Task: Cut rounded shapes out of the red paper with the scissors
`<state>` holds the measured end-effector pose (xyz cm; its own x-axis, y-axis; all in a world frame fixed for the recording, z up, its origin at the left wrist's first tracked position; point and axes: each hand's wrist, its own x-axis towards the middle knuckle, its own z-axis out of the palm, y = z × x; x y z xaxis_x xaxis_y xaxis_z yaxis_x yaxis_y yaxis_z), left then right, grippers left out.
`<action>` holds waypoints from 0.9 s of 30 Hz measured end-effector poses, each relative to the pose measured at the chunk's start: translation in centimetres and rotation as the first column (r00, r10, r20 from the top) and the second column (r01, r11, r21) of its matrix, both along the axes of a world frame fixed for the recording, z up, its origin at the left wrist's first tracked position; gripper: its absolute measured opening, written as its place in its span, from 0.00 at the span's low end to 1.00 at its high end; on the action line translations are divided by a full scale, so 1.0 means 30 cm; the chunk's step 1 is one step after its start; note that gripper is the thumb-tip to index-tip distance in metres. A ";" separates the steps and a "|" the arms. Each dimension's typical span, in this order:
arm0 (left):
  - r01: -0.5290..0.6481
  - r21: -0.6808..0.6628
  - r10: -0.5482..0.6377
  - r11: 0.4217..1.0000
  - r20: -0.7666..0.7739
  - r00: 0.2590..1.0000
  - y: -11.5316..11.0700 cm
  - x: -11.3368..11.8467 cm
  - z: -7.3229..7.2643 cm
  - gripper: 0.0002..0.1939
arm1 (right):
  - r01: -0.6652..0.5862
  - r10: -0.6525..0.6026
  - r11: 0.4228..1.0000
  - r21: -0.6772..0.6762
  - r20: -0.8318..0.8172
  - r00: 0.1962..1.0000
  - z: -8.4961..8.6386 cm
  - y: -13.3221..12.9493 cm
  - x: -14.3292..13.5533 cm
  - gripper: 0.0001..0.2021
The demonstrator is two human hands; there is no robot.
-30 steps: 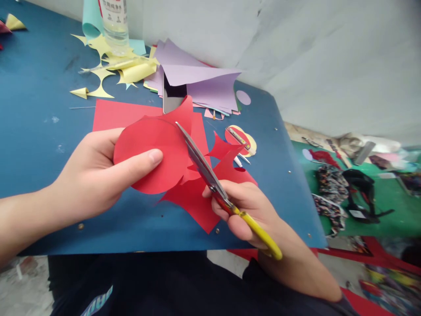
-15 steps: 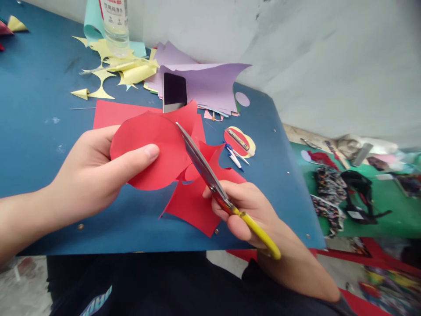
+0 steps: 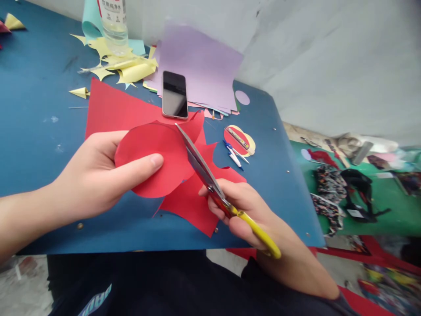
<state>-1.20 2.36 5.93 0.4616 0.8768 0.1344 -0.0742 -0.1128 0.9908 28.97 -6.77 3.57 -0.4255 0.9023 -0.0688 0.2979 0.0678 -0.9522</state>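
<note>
My left hand (image 3: pixel 108 171) pinches a red paper disc (image 3: pixel 148 145), thumb on top and the fingers hidden beneath. Yellow-handled scissors (image 3: pixel 217 193) are gripped in my right hand (image 3: pixel 243 206). Their blades lie along the disc's right edge and look nearly closed, tip pointing up and left. A curled strip of red paper rises just behind the blade tip. Below and right of the disc, a red paper offcut (image 3: pixel 194 206) with curved edges hangs by the right hand's fingers. A red sheet (image 3: pixel 112 105) rests behind the left hand, one corner raised.
A phone (image 3: pixel 175 94) lies before a stack of purple paper (image 3: pixel 200 66). Yellow paper scraps (image 3: pixel 138 72) surround a water bottle (image 3: pixel 113 26). At right are a compass (image 3: pixel 233 156) and paper discs (image 3: pixel 251 142) under a small lead case. A green table (image 3: pixel 388 202) holds assorted items.
My left hand and the disc have moved slightly right and down. The red sheet's back-left corner has lifted, the purple sheet's top has risen, and more of the phone shows.
</note>
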 end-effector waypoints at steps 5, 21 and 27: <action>0.014 -0.010 -0.014 1.000 -0.005 1.000 0.003 0.002 0.001 0.09 | 0.028 -0.029 0.999 0.025 0.016 0.999 -0.012 -0.002 0.001 0.40; 0.013 -0.068 -0.010 0.998 0.054 0.999 -0.004 -0.012 -0.012 0.08 | 0.054 -0.059 0.995 0.086 0.059 0.997 0.000 0.001 -0.004 0.39; 0.000 -0.064 0.003 0.998 0.043 0.999 -0.003 -0.010 -0.006 0.08 | 0.048 -0.053 0.993 0.110 0.043 0.998 -0.004 0.005 0.000 0.38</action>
